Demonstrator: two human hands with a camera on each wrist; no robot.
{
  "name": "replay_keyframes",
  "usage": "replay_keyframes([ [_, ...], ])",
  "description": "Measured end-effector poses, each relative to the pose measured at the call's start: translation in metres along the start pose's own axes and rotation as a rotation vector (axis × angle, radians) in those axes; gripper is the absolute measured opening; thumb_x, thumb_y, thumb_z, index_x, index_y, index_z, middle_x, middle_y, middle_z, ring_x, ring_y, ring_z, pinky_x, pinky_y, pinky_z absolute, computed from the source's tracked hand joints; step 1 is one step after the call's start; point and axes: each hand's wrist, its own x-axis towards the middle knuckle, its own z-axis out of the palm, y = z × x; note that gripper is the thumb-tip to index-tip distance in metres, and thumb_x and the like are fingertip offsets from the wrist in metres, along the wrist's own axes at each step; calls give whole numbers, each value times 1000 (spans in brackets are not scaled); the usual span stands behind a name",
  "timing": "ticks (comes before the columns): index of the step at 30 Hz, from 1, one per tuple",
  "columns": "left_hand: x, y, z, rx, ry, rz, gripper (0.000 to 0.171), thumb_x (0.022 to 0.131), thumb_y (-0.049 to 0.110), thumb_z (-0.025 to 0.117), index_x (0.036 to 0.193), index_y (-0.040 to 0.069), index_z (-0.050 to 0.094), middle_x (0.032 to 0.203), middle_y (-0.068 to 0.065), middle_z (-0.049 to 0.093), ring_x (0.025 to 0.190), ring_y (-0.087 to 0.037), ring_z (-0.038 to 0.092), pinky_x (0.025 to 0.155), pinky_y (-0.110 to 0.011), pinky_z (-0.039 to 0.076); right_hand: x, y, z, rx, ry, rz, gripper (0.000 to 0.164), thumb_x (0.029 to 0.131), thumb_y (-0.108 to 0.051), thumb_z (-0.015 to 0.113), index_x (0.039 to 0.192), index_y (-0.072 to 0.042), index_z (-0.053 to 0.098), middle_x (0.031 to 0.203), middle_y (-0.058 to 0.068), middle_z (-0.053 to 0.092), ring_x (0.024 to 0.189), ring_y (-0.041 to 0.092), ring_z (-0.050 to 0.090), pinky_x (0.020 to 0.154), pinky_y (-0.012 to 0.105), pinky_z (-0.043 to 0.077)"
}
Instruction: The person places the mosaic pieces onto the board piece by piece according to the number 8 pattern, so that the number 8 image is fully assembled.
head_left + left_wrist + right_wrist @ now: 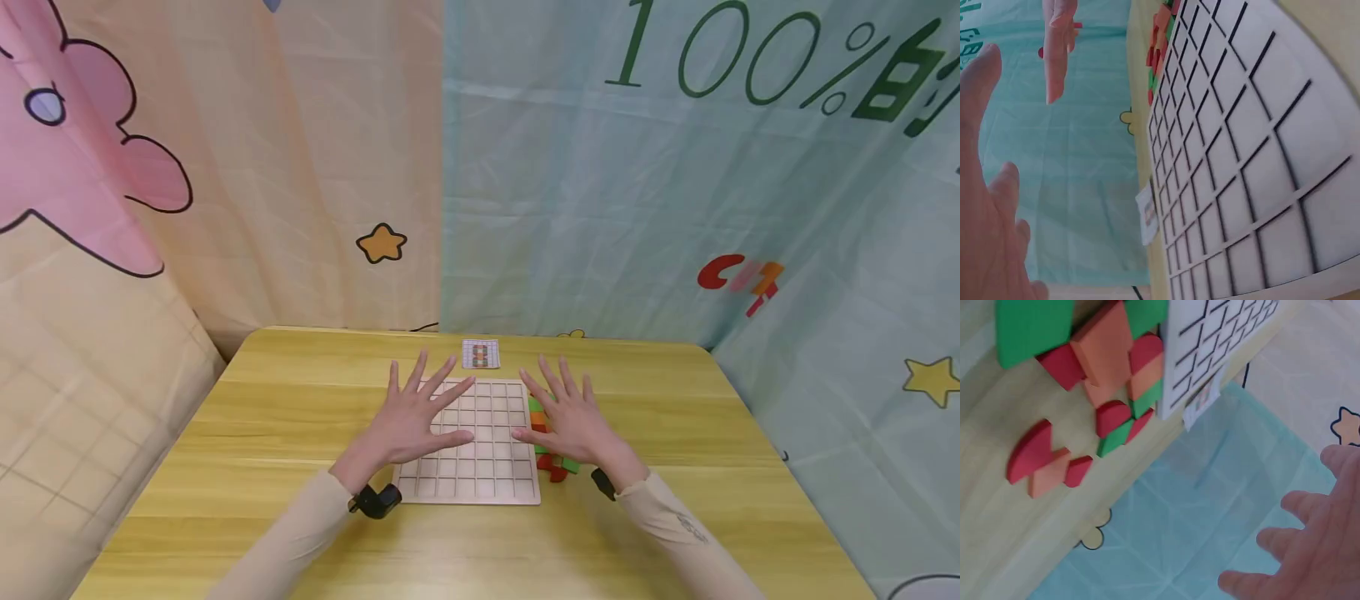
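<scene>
A white grid board point(491, 483) with raised square cells lies on the table. My left hand point(411, 421) is held over its left part, fingers spread and straight, holding nothing. Over the board's right edge is my right hand point(573, 425), likewise with spread fingers and holding nothing. Beside that edge, partly hidden under the right hand in the head view, lie several flat red, orange and green blocks point(1107, 353), some with curved sides. A small card point(480, 354) printed with a coloured pattern on a grid lies just beyond the board's far edge.
The wooden table point(300, 367) reaches back to printed curtains point(525, 208) that hang behind it and along both sides. A dark wrist camera point(377, 502) sits on the left wrist, and another point(603, 483) on the right.
</scene>
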Motion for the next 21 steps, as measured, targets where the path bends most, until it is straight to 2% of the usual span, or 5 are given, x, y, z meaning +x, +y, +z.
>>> replay_keyframes([
  [4,-18,-4,17,-82,-10,-61,83,84,74,41,151,29,25,157,-3,15,141,-39,2,104,-67,-3,-4,2,7,60,-22,15,89,84,-71,47,152,-18,25,156,14,15,141,37,9,106,63,15],
  [7,-37,-8,33,-137,-41,-131,84,85,72,44,150,21,30,155,-8,22,139,-42,12,105,-67,3,-9,6,15,95,-32,55,83,86,-65,52,147,-11,37,149,18,32,136,39,27,104,60,26],
  [12,-66,-8,55,-216,-107,-260,87,85,68,49,150,14,29,155,-13,18,140,-38,11,108,-62,2,-16,19,27,122,3,91,63,89,-51,59,129,-3,56,122,17,58,113,36,53,92,53,43],
  [17,-79,-7,68,-216,-78,-253,87,85,66,51,150,12,30,155,-12,18,140,-39,9,108,-61,1,-19,31,36,203,54,139,48,89,-40,64,116,0,64,107,14,64,95,31,60,82,46,50],
  [21,-80,-6,73,-194,-35,-241,85,86,65,51,150,14,31,155,-8,20,141,-38,9,108,-61,1,-16,39,37,239,62,199,41,88,-35,68,111,-1,67,95,8,63,78,22,55,68,38,50],
])
